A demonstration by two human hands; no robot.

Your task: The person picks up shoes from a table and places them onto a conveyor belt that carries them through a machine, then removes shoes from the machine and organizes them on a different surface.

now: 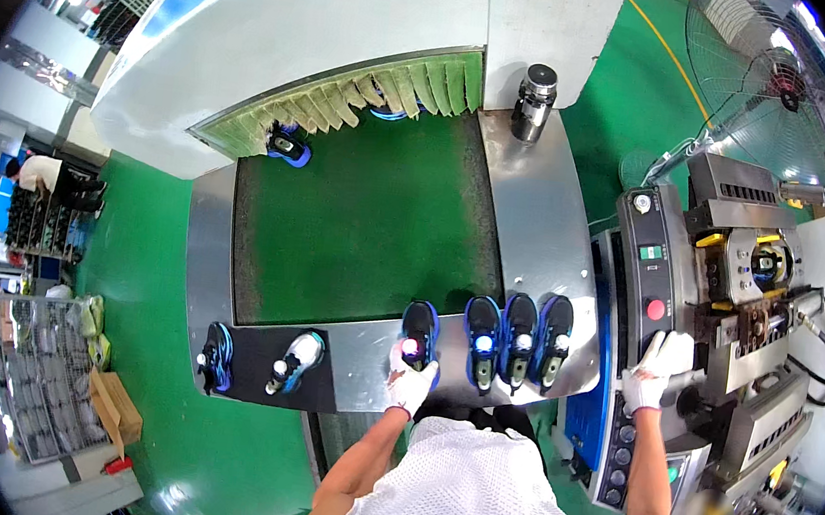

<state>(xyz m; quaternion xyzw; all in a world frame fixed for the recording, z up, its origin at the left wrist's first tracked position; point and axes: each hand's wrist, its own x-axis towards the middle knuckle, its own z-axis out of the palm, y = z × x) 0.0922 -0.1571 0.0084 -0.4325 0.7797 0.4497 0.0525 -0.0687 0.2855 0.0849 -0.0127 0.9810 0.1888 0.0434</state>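
The left hand, in a white knitted glove, rests on the heel end of a black and blue sports shoe that stands on the brushed steel surface at the near edge of the green conveyor belt. Its fingers are curled together over the shoe's back, gripping it. Just to the right of that shoe, three more black and blue shoes stand side by side, toes toward the belt. To the left of the belt's near edge, two further shoes lie on a dark mat. At the far end of the belt, another blue shoe sits under the fringe of pale green strip curtains of a white tunnel housing.

The right hand, also in a white glove, lies on the grey press machine to the right of the belt, fingers spread flat beside a control panel with a red button. A steel flask stands at the belt's far right corner.
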